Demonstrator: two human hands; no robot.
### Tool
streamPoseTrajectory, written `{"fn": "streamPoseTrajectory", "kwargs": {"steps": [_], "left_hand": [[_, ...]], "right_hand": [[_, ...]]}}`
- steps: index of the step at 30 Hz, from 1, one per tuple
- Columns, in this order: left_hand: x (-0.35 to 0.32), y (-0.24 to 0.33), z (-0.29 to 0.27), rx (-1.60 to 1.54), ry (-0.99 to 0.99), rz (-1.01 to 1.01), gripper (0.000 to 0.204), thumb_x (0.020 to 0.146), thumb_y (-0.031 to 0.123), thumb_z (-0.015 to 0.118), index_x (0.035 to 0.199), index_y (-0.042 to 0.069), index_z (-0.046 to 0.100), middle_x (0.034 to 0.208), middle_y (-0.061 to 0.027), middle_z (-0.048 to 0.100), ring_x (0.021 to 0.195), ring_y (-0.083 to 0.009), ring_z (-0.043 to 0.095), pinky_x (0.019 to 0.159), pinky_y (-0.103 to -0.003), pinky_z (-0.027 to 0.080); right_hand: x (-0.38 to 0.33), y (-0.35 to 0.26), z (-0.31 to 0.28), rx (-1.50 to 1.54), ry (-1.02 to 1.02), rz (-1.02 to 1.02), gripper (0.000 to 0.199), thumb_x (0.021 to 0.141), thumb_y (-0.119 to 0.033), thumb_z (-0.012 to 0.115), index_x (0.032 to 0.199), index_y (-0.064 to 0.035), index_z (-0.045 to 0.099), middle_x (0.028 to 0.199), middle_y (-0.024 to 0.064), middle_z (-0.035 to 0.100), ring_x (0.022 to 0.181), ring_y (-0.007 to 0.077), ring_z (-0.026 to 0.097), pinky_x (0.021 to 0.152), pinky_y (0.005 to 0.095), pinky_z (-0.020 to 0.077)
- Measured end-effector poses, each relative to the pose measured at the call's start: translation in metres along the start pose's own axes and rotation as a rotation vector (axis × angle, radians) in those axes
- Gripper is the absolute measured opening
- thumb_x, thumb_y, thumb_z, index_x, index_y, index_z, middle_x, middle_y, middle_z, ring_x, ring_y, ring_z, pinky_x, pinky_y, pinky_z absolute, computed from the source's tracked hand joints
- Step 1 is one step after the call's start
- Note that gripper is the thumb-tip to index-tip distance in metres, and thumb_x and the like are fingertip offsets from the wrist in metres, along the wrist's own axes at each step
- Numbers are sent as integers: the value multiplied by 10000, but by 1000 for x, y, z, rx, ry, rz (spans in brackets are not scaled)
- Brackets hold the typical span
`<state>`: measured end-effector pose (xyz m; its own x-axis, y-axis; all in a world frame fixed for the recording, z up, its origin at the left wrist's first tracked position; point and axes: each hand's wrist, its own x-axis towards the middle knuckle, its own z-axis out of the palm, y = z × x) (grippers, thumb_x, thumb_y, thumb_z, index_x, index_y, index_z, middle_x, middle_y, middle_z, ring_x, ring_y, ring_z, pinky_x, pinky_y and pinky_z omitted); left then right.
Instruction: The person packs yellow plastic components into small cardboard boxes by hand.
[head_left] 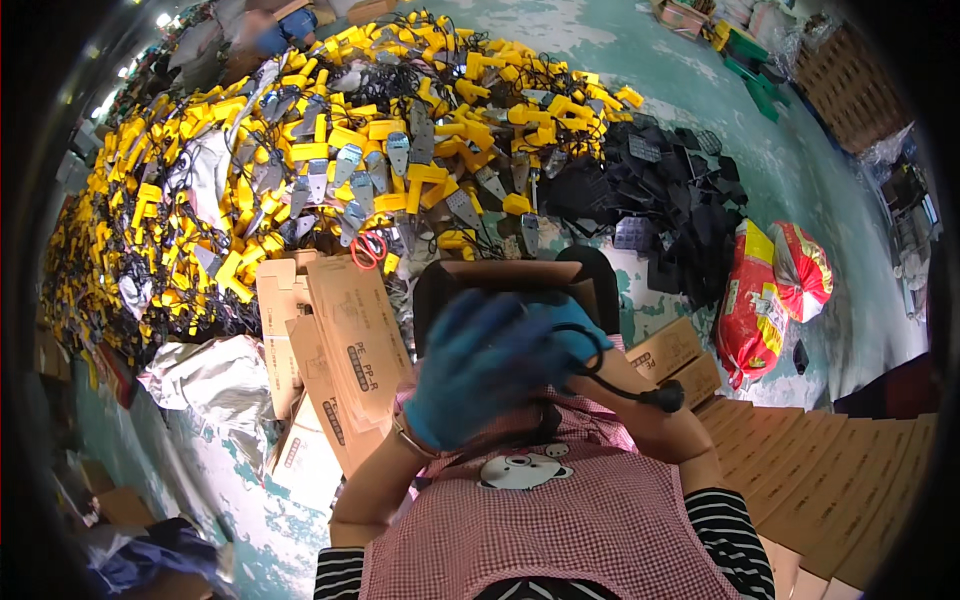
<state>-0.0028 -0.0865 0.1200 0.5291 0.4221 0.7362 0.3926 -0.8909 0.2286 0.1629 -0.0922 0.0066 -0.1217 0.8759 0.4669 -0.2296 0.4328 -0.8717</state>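
My left hand [480, 365], in a blue glove, is smeared by motion in front of my chest, so its fingers cannot be made out. Just beyond it and to the right is my right hand [572, 328], also blue-gloved and partly covered by the left. It is closed round a black power cord [590, 372]. The cord loops out over my right forearm and ends in a black plug [664, 397]. An open cardboard box [512, 273] stands between my knees, just beyond both hands; its inside is mostly hidden.
A large heap of yellow-handled tools with black cords [400, 130] spreads ahead and left. Black plastic pieces [660, 190] lie beside it. Red-handled scissors [368, 250] rest on flat cardboard boxes [350, 330]. Red bags [755, 300] and rows of cartons [830, 480] are at right.
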Motion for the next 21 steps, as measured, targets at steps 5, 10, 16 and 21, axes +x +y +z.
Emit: {"fn": "streamPoseTrajectory", "kwargs": {"steps": [5,10,16,21], "left_hand": [[6,-32,-9,-14,-259,-40,366,799,101,649,1161,142,692,1077,-70,648,1000,-283,630,870,-399,516],[14,-38,-11,99,-358,-80,338,800,133,661,1136,118,689,947,-90,638,853,-274,630,756,-417,520],[32,-55,10,208,-1004,6,257,876,173,606,1109,116,697,908,-106,685,831,-303,665,772,-436,526],[25,-101,90,196,-1271,-20,314,882,150,591,1176,97,686,1041,-180,716,993,-321,690,861,-415,548]], "right_hand": [[32,-74,-3,-458,-136,571,456,944,-214,663,1358,-73,530,1247,104,631,1111,211,642,940,335,526],[0,-109,-14,-460,151,455,525,930,-153,667,1410,-94,463,1276,103,610,1026,179,631,838,305,541],[-6,-98,-22,251,613,271,364,1026,-329,457,1303,-132,585,1262,104,624,798,160,612,654,245,465],[19,-98,-3,-1066,35,143,315,814,-72,698,1125,-43,661,1141,159,613,911,311,632,788,402,515]]}}
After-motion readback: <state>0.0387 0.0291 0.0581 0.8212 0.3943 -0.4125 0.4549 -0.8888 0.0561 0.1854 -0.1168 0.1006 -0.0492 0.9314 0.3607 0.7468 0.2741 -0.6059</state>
